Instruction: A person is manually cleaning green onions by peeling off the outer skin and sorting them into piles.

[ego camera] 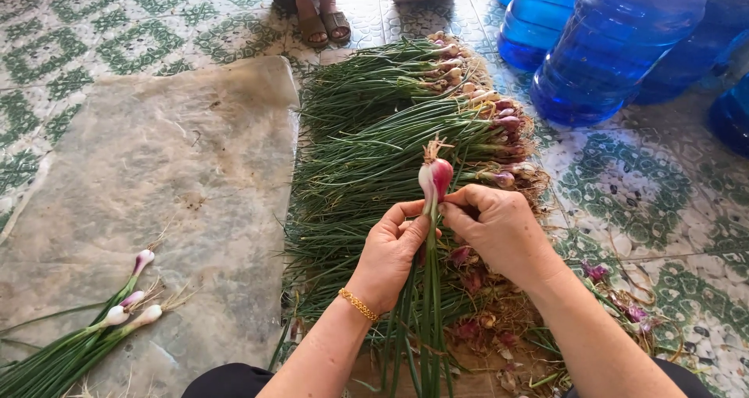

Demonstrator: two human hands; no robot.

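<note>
A spring onion with a pink-white bulb and short roots stands upright between both hands, its green leaves hanging down toward me. My left hand, with a gold bracelet on the wrist, grips the stalk just under the bulb. My right hand pinches the bulb's skin at its base. Behind the hands lies a big heap of unpeeled onions, bulbs to the right.
Three cleaned onions lie on a clear plastic sheet at the left. Peelings and roots litter the floor under my hands. Blue water jugs stand at the back right. Another person's sandalled feet are at the top.
</note>
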